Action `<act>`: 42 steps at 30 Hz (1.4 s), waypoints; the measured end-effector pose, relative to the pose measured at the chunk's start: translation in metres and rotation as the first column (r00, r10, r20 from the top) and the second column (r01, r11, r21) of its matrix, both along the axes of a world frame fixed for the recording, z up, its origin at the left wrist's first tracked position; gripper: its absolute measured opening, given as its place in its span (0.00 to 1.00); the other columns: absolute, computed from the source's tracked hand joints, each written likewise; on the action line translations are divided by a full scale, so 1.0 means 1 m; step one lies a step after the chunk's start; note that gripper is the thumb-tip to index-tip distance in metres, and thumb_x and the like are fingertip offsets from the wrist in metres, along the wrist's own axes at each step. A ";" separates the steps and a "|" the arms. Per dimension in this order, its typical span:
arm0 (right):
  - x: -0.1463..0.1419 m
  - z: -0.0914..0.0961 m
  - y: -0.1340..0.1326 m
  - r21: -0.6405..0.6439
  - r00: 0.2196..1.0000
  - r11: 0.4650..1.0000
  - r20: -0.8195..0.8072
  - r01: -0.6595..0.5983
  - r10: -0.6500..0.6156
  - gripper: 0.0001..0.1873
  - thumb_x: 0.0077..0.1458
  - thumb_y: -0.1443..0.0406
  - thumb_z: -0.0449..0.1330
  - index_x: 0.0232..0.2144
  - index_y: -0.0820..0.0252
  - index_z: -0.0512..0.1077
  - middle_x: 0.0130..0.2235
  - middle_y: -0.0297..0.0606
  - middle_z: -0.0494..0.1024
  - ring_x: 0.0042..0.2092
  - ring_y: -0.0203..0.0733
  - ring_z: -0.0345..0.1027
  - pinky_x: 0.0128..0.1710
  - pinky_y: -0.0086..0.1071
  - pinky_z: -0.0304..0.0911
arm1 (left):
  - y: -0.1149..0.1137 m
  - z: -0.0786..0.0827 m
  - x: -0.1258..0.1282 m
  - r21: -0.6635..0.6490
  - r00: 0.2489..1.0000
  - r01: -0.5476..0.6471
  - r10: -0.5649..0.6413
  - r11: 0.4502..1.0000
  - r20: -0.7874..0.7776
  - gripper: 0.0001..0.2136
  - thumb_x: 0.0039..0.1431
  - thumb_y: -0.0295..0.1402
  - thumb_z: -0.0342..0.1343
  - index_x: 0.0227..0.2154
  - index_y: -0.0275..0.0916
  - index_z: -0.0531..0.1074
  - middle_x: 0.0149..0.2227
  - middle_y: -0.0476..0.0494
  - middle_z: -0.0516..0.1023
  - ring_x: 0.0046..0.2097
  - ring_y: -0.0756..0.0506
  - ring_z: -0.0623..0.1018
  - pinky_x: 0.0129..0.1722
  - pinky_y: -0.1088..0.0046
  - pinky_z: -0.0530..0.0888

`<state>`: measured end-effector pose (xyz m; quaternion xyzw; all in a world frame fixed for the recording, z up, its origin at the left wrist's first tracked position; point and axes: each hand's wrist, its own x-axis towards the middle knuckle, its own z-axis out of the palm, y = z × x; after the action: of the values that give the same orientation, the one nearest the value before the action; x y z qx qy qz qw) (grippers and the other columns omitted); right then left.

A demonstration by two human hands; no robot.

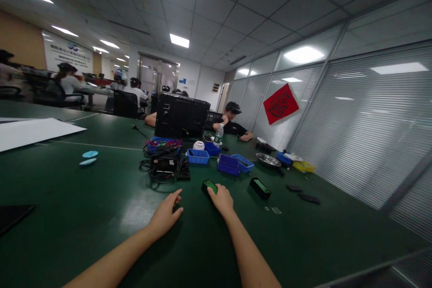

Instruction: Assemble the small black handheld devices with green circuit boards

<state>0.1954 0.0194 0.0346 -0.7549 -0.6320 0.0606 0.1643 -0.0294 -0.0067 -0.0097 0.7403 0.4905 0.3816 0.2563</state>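
My right hand [222, 199] is closed around a small black box with a green top [209, 186] that rests on the dark green table [84, 216]. My left hand [167, 213] lies on the table just left of it, fingers loosely curled, holding nothing that I can see. A second black box with a green top [260, 187] sits a little to the right, apart from both hands.
Beyond the hands lie a black device with tangled cables [164, 167], several blue bins [198, 156], a metal bowl [268, 159], a yellow tray [303, 166] and a large black case [181, 116]. A person sits at the far end. White sheet [30, 131] lies far left.
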 end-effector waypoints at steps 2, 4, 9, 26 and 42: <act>0.000 -0.001 0.001 0.011 1.000 1.000 0.008 0.005 -0.005 0.29 0.53 0.48 0.44 0.47 0.62 0.64 0.44 0.49 0.69 0.45 0.49 0.63 0.38 0.36 0.59 | 0.000 0.001 0.001 -0.003 1.000 0.008 -0.008 1.000 -0.008 0.26 0.48 0.31 0.50 0.53 0.38 0.57 0.43 0.44 0.71 0.43 0.48 0.71 0.45 0.69 0.66; -0.001 -0.001 0.001 0.004 1.000 1.000 0.018 0.004 -0.004 0.28 0.53 0.49 0.44 0.46 0.61 0.64 0.44 0.49 0.69 0.45 0.49 0.64 0.38 0.36 0.59 | -0.002 0.004 0.001 -0.008 1.000 0.016 -0.016 1.000 -0.019 0.26 0.48 0.31 0.50 0.53 0.38 0.58 0.43 0.43 0.71 0.43 0.47 0.71 0.46 0.69 0.66; -0.003 0.003 -0.001 -0.012 1.000 1.000 0.016 0.003 -0.003 0.28 0.53 0.49 0.44 0.46 0.61 0.64 0.44 0.49 0.69 0.45 0.50 0.64 0.36 0.36 0.60 | -0.004 0.009 0.000 -0.012 0.999 0.029 -0.029 1.000 -0.041 0.25 0.48 0.30 0.50 0.52 0.39 0.59 0.43 0.44 0.71 0.43 0.48 0.71 0.47 0.70 0.65; -0.004 0.004 0.000 -0.026 1.000 1.000 0.003 0.014 -0.014 0.28 0.53 0.49 0.44 0.47 0.61 0.63 0.45 0.49 0.69 0.45 0.49 0.64 0.38 0.37 0.60 | -0.003 0.008 0.000 -0.018 0.998 0.044 -0.044 0.999 -0.042 0.24 0.48 0.31 0.50 0.51 0.38 0.60 0.42 0.44 0.71 0.42 0.48 0.71 0.46 0.71 0.65; 0.020 0.001 0.012 -0.099 0.972 0.992 -0.227 -0.076 0.052 0.30 0.46 0.46 0.50 0.41 0.63 0.69 0.42 0.47 0.72 0.43 0.48 0.67 0.37 0.33 0.59 | -0.004 0.009 0.001 -0.015 0.997 0.027 -0.028 1.000 -0.066 0.23 0.48 0.31 0.50 0.50 0.40 0.62 0.42 0.45 0.72 0.43 0.48 0.71 0.46 0.71 0.65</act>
<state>0.2151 0.0311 0.0359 -0.7301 -0.6294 0.1846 0.1917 -0.0289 -0.0110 -0.0007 0.7574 0.4912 0.3499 0.2504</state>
